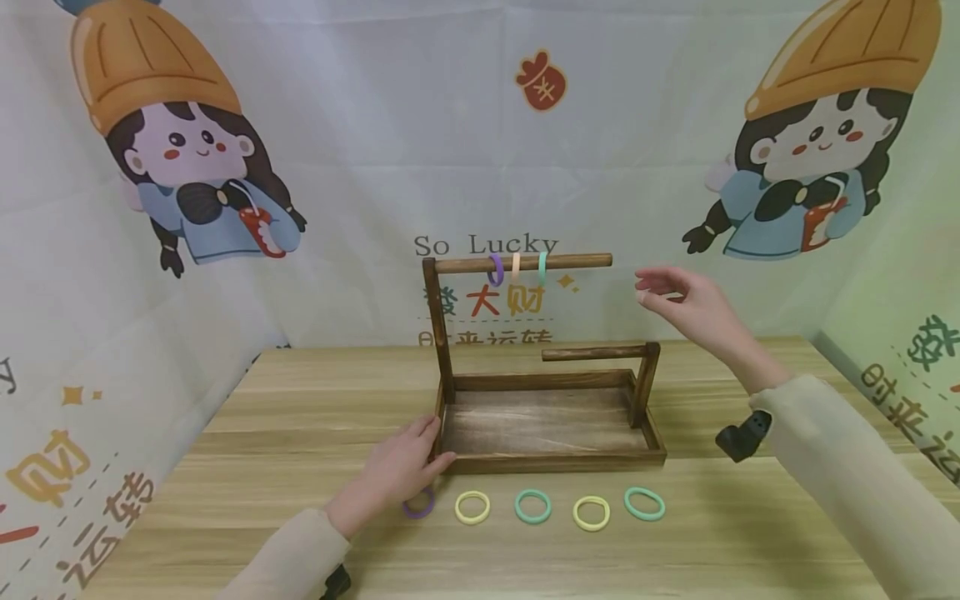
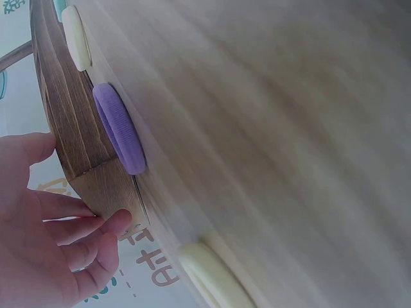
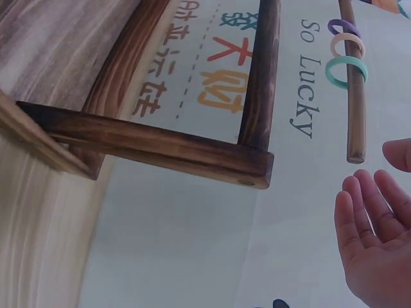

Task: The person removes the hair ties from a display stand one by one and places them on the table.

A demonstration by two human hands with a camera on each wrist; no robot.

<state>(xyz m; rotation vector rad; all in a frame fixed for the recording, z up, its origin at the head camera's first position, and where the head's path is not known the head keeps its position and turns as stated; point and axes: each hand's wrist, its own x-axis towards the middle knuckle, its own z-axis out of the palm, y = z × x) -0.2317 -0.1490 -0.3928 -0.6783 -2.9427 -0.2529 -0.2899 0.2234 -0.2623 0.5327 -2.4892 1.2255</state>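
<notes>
A dark wooden stand [image 1: 551,463] has a tray base, a tall post with an upper bar [image 1: 577,262], and a short post with a lower bar [image 1: 592,354]. My left hand [image 1: 401,457] holds the tray's front left corner, thumb along the front wall and fingers at the end wall. On the upper bar hang a purple hair tie [image 1: 497,269], a peach hair tie [image 1: 516,266] and a mint hair tie [image 1: 542,267]. My right hand [image 1: 690,304] is raised just right of that bar's free end, fingers loosely bent, holding nothing.
In front of the tray lie another purple hair tie [image 1: 418,503], yellow ones [image 1: 472,507] and green ones [image 1: 533,507] in a row. The left wrist view shows one more yellow hair tie [image 2: 217,277] beyond the purple one. A printed cloth [image 1: 360,167] hangs behind the table [image 1: 300,400].
</notes>
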